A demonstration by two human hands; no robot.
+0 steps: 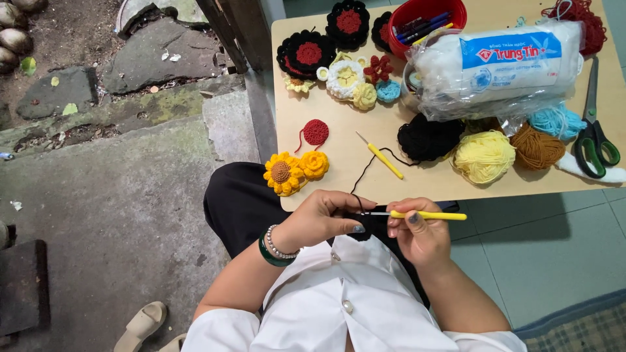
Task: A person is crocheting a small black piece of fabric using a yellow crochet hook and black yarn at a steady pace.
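Note:
My right hand (pixel 420 234) grips a yellow-handled crochet hook (pixel 430 215) held level, its metal tip pointing left toward my left hand (pixel 323 218). The left hand pinches a strand of black yarn (pixel 366 171) at the hook's tip; the strand runs up over the table edge to a black yarn ball (pixel 429 137). The work at the fingertips is too small to make out. Both hands hover over my lap, just below the front edge of the wooden table (pixel 339 156). Bracelets circle my left wrist.
On the table lie a second yellow crochet hook (pixel 383 160), yellow crochet flowers (pixel 293 172), a red disc (pixel 315 132), black-and-red flowers (pixel 308 53), yellow, brown and blue yarn balls, a bag of white stuffing (pixel 495 65), a red bowl of pens (pixel 427 19) and green scissors (pixel 595 140). Concrete lies to the left.

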